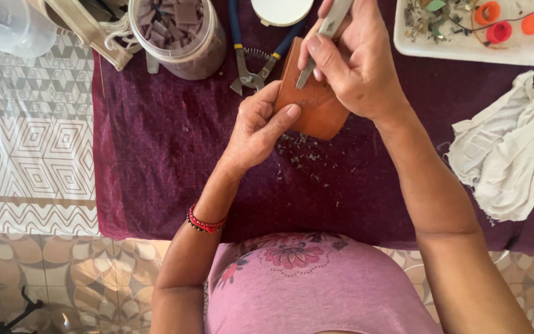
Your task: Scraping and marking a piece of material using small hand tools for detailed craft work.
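Observation:
My left hand (259, 127) grips the near left edge of a brown, leather-like block (316, 108), thumb laid along its side. My right hand (353, 59) holds a slim metal blade tool (324, 34) whose tip rests on the block's top face. Both hands are over a dark purple cloth (156, 154). Small shavings (304, 158) lie scattered on the cloth just below the block.
Blue-handled pliers (251, 59) lie behind the block. A clear jar of brownish pieces (177, 34) stands at back left, a white tray with scraps and orange caps (477, 31) at back right, a crumpled white rag (505, 148) to the right. Patterned table covering (32, 136) lies left.

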